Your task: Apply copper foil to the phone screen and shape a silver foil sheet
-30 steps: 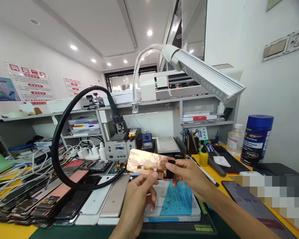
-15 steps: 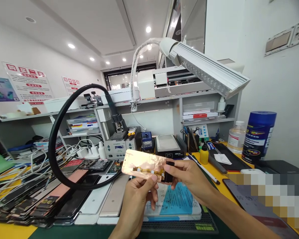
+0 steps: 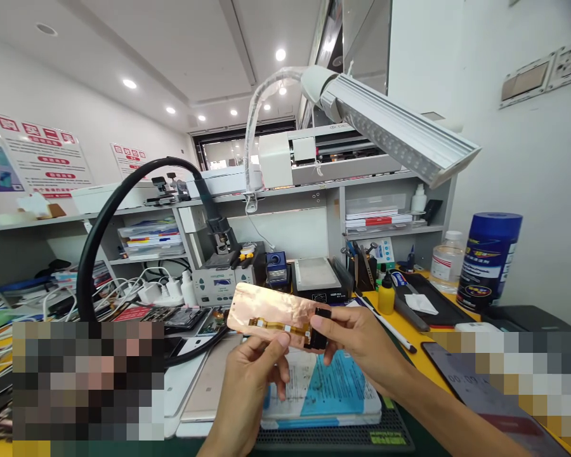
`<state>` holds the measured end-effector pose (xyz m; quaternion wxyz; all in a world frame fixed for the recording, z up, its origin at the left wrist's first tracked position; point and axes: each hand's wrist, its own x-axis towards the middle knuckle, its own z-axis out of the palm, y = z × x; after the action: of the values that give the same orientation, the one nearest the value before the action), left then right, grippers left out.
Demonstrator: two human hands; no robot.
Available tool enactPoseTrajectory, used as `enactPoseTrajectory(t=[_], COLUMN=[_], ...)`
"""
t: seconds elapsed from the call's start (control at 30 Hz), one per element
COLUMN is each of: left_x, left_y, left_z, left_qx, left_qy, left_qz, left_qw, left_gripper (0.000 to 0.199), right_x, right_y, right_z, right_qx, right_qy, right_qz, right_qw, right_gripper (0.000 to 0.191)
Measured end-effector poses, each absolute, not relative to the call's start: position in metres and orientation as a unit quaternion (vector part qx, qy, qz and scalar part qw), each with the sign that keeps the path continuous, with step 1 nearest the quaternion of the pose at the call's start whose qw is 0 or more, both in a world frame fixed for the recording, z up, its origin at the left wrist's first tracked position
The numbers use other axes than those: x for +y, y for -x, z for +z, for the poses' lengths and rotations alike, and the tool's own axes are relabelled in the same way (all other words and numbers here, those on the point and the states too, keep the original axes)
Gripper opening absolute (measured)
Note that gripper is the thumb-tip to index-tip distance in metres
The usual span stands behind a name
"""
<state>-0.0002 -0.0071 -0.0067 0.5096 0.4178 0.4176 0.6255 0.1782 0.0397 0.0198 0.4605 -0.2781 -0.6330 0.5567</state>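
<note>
A phone screen (image 3: 271, 306) with a copper-coloured back is held up in front of me, its long side running left to right. A brown flex cable (image 3: 278, 327) lies along its lower part, and a black strip covers the right end. My left hand (image 3: 254, 368) pinches the lower edge, thumb on the back face. At the right end, my right hand (image 3: 345, 327) grips the screen between thumb and fingers. Below both hands lies a blue-and-white book or packet (image 3: 333, 393) on a dark perforated mat (image 3: 337, 437).
Phones, one a pale gold phone (image 3: 204, 387), lie at left, partly blurred out. A black hose (image 3: 88, 254) arches over them. A hot plate (image 3: 316, 276), a yellow bottle (image 3: 386, 295), a blue spray can (image 3: 489, 260) and a lit-screen phone (image 3: 461, 374) stand or lie around.
The whole view has shifted slightly, with things appearing a little further left. Both hands keep the same hold on the phone screen.
</note>
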Motion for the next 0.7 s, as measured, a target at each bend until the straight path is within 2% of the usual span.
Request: enactPoseTrajectory(t=[0.3,0.47,0.6,0.7], left_x=[-0.006,-0.002,0.001,0.004], left_y=[0.025,0.038,0.034,0.022], left_z=[-0.008,-0.007,-0.003,0.001], left_qx=[0.425,0.428,0.434,0.414], left_qy=[-0.475,-0.547,-0.563,-0.567], left_qz=[0.611,0.561,0.569,0.569], left_qw=[0.470,0.451,0.413,0.428], left_gripper=[0.032,0.028,0.024,0.023], right_x=[0.038,0.037,0.037,0.037], right_y=[-0.179,-0.180,-0.179,-0.175], right_z=[0.022,0.023,0.023,0.017], right_qx=[-0.663,-0.682,-0.690,-0.682], right_qy=[0.279,0.287,0.301,0.315], right_qz=[0.517,0.487,0.476,0.469], right_qw=[0.464,0.464,0.455,0.464], right_gripper=[0.027,0.026,0.028,0.031])
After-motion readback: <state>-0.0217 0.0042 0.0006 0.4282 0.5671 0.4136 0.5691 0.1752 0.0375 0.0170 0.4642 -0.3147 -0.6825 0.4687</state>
